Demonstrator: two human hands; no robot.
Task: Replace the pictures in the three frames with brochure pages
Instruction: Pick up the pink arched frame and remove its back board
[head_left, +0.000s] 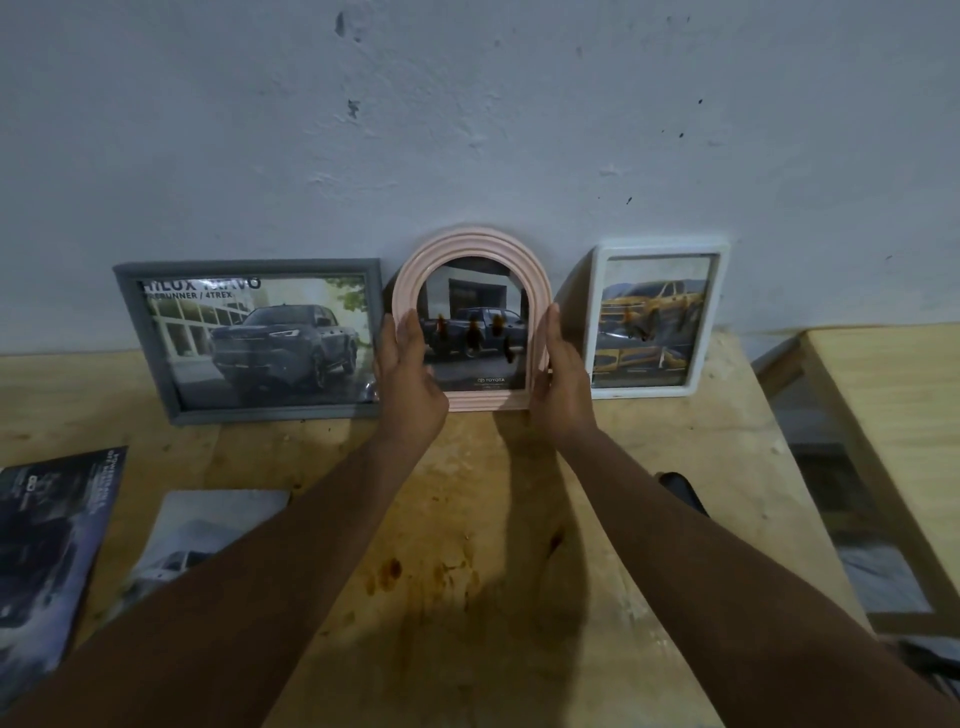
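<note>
Three frames lean against the wall at the back of the wooden table (467, 545). The pink arched frame (470, 244) in the middle shows a dark pickup page. My left hand (408, 371) lies with straight fingers against its left side, and my right hand (563, 376) lies flat against its right side. To the left stands a grey frame (249, 340) with a dark truck page. To the right stands a white frame (657, 317) with a yellow truck page. Two brochure sheets lie at the near left: a dark sheet (49, 561) and a paler sheet (205, 540).
A second wooden table (904, 415) stands at the right with a gap beside it. A dark object (683, 491) pokes out from behind my right forearm. The grey wall rises directly behind the frames.
</note>
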